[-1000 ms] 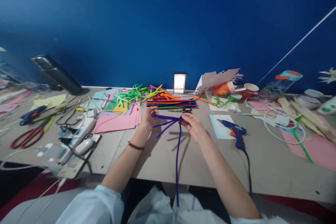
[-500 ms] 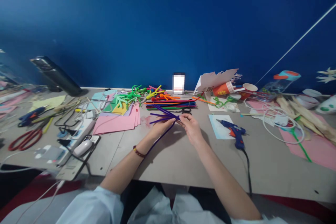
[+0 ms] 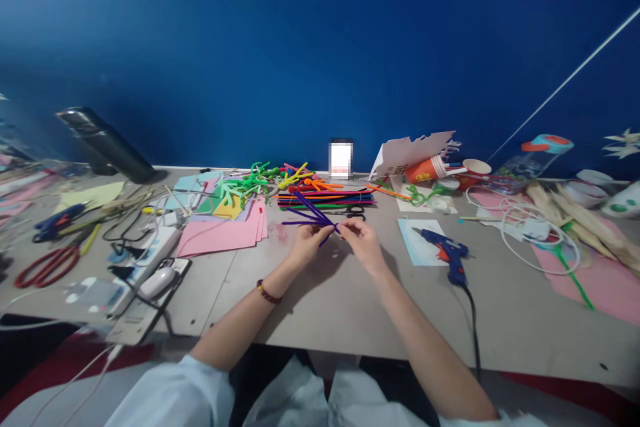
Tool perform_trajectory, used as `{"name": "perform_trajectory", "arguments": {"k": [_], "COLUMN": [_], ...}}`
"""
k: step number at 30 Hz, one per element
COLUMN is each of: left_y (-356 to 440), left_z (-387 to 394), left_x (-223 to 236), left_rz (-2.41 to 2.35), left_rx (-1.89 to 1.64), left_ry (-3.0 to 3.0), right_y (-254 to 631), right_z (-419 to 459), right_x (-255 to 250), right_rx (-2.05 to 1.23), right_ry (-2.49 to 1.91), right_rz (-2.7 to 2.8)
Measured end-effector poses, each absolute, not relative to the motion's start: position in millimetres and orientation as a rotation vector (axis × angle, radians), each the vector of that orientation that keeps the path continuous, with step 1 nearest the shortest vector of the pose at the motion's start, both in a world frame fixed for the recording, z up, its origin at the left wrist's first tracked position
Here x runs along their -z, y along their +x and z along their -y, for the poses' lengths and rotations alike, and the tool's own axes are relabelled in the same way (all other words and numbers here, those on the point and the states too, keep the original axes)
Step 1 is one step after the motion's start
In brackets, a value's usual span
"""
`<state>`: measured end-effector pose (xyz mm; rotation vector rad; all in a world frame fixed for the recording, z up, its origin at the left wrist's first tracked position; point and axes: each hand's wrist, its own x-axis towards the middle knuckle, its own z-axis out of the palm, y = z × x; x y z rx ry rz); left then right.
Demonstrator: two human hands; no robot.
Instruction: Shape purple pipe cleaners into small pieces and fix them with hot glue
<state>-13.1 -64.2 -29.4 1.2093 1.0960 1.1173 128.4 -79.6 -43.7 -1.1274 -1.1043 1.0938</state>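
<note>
Several purple pipe cleaners [image 3: 311, 215] fan out to the left from a joined point held between my two hands. My left hand [image 3: 306, 245] pinches them from the left, thumb toward the join. On the right side of the join, my right hand [image 3: 361, 240] grips their gathered end between thumb and fingers. Just beyond the hands lies a stack of straight pipe cleaners [image 3: 327, 199] in several colours. Black-handled scissors [image 3: 356, 213] rest between that stack and my right hand. The exact shape of the join is hidden by my fingertips.
A blue glue gun [image 3: 450, 255] with its cord lies to the right on a light card. Pink paper [image 3: 225, 233], a power strip [image 3: 150, 253] and red-handled scissors [image 3: 50, 267] are on the left. Green bent pipe cleaners [image 3: 245, 185] are piled at the back.
The long purple strand that trailed down along my left forearm no longer shows there. My left hand has shifted slightly, and the fanned ends have tilted a little.
</note>
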Motion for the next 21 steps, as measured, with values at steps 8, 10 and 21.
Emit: {"name": "perform_trajectory", "arguments": {"k": [8, 10, 21], "left_y": [-8.4, -7.3, -6.2], "left_z": [68.9, 70.6, 71.7], "left_x": [35.5, 35.4, 36.3], "left_rz": [-1.14, -1.141, -1.124], "left_rx": [-1.163, -1.166, -1.163], "left_ry": [1.232, 1.221, 1.215], "right_y": [125.9, 124.6, 122.6], "right_z": [83.5, 84.8, 86.2], "right_x": [39.6, 38.9, 40.2], "right_rx": [-0.852, -0.797, -0.813], "right_ry": [-1.199, -1.191, -1.201], "right_rz": [1.232, 1.257, 1.214]}}
